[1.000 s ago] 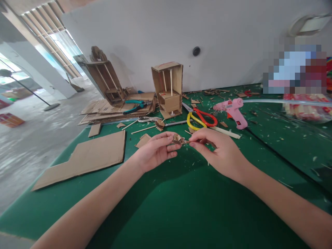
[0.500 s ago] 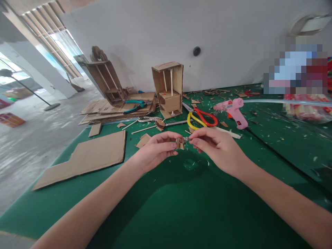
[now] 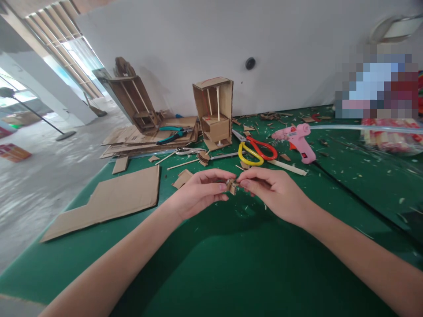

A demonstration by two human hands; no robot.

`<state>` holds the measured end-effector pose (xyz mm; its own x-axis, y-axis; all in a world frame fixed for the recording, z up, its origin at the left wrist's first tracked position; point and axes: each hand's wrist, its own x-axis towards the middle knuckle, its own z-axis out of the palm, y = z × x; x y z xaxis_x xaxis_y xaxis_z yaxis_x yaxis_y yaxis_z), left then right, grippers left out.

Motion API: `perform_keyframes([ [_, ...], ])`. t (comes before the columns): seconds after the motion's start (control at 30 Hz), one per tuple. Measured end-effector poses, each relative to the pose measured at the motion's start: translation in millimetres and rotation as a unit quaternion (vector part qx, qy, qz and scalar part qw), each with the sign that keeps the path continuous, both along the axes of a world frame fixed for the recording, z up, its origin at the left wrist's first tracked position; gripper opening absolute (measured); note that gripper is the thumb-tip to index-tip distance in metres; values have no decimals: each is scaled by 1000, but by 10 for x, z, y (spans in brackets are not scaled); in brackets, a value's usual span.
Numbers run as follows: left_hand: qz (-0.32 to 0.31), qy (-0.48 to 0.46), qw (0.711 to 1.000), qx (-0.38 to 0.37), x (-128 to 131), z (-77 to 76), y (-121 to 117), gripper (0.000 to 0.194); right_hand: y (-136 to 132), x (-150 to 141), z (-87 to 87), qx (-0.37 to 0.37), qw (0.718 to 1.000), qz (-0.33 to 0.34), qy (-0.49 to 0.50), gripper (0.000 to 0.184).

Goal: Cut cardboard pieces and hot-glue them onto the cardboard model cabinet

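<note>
My left hand (image 3: 198, 193) and my right hand (image 3: 276, 191) meet over the green table (image 3: 231, 264), both pinching one small brown cardboard piece (image 3: 232, 186) between thumb and fingertips. The piece is tiny and partly hidden by my fingers. Just behind my left hand lies a small cardboard scrap (image 3: 183, 178). Red and yellow scissors (image 3: 256, 149) lie a short way beyond my right hand.
A large cut cardboard sheet (image 3: 109, 200) lies at the left. An upright cardboard box model (image 3: 214, 112) stands at the back, with a pink glue gun (image 3: 297, 138), teal pliers (image 3: 172, 133), a glue stick (image 3: 286, 167) and stacked cardboard (image 3: 145, 138) nearby. Scraps litter the table.
My right hand has shifted left and closed in on the small cardboard piece; its fingers now curl more tightly against my left fingertips. The piece has turned slightly between them.
</note>
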<state>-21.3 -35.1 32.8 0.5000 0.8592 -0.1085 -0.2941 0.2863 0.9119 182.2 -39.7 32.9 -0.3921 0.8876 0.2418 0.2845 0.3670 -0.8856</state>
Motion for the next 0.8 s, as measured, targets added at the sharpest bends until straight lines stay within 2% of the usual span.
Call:
perform_keyframes([
  [0.33, -28, -2, 999, 14, 0, 6, -5, 19, 2, 48, 45, -25, 998, 46, -43, 24],
  [0.6, -17, -2, 1000, 1, -21, -19, 9, 18, 1, 94, 60, -35, 995, 78, -52, 23],
  [0.8, 0, -17, 1000, -5, -31, -28, 27, 17, 8, 102, 49, -42, 995, 74, -53, 23],
])
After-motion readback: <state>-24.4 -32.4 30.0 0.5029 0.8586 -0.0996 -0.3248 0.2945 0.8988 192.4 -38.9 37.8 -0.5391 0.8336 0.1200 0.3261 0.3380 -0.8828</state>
